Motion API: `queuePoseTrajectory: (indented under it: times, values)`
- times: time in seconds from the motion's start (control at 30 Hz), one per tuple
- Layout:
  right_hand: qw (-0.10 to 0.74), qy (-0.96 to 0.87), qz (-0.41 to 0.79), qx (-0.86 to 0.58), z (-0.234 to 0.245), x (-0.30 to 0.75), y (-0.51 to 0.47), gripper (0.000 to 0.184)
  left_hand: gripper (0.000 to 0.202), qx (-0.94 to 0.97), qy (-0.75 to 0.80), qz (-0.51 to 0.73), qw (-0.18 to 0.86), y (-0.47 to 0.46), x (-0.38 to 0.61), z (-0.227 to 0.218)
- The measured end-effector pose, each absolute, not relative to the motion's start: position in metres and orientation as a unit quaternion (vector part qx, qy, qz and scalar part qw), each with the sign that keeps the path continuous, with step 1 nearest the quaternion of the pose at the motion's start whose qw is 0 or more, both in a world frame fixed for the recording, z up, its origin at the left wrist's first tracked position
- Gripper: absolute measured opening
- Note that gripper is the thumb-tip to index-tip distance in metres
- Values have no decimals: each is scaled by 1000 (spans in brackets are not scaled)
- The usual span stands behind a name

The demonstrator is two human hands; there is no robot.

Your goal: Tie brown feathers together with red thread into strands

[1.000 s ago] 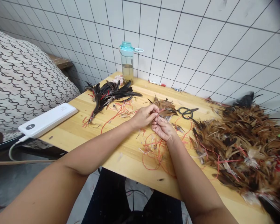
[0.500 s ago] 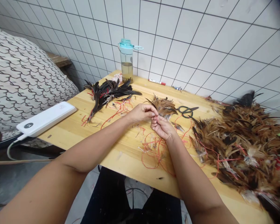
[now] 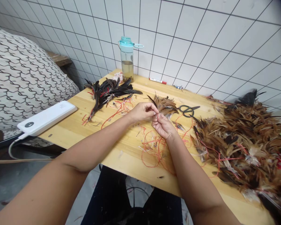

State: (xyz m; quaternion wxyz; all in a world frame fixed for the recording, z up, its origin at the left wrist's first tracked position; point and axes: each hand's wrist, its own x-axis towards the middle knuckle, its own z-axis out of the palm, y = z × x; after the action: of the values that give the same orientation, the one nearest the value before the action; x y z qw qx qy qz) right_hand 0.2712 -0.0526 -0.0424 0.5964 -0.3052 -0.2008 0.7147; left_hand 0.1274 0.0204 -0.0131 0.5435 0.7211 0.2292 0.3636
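My left hand [image 3: 145,112] and my right hand [image 3: 163,125] meet above the middle of the table, thumbs and fingertips pinched together. What they grip between them is too small and too covered to make out. Just beyond the fingertips is a small bunch of brown feathers [image 3: 167,105]; I cannot tell whether it is held or lies on the wood. Loops of thin red string [image 3: 152,156] spread under and beside my right wrist. Black-handled scissors [image 3: 187,111] lie to the right of the feather bunch.
A large heap of brown feathers [image 3: 243,140] covers the table's right side. Black feathers [image 3: 107,90] lie at the left, near a drink bottle [image 3: 127,62]. A red-and-white marker [image 3: 157,81] rests by the tiled wall. A white power bank [image 3: 48,118] sits at the left edge.
Both hands stay in nearly the same place, with only a slight shift of the pinched fingers. The things on the table have not visibly moved.
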Motion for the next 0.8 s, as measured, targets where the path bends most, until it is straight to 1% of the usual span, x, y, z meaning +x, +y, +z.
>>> queuePoseTrajectory:
  times: [0.1, 0.17, 0.27, 0.33, 0.43, 0.5, 0.57, 0.7, 0.8]
  values:
    - [621, -241, 664, -339, -44, 268, -51, 19, 14, 717, 247, 372, 535, 24, 125, -12]
    - [648, -273, 606, -371, -47, 266, -49, 19, 15, 714, 243, 370, 543, 27, 122, -11]
    - [689, -339, 473, -432, -49, 266, -47, 16, 15, 740, 231, 343, 531, 29, 118, -8]
    - [691, -395, 365, -482, -48, 266, -48, 11, 14, 773, 224, 314, 504, 28, 117, -8]
    - [639, -495, 241, -537, -43, 266, -51, 7, 12, 815, 216, 296, 448, 26, 118, -11]
    - [584, -549, 195, -565, -41, 266, -53, 7, 12, 833, 216, 302, 410, 26, 119, -15]
    - [541, -572, 158, -596, -42, 266, -53, 7, 14, 838, 215, 303, 400, 26, 121, -19]
    - [520, -564, 102, -634, -48, 271, -50, 11, 21, 827, 203, 299, 430, 22, 123, -21]
    - [507, -572, 94, -638, -50, 274, -49, 12, 22, 839, 215, 303, 397, 18, 125, -21]
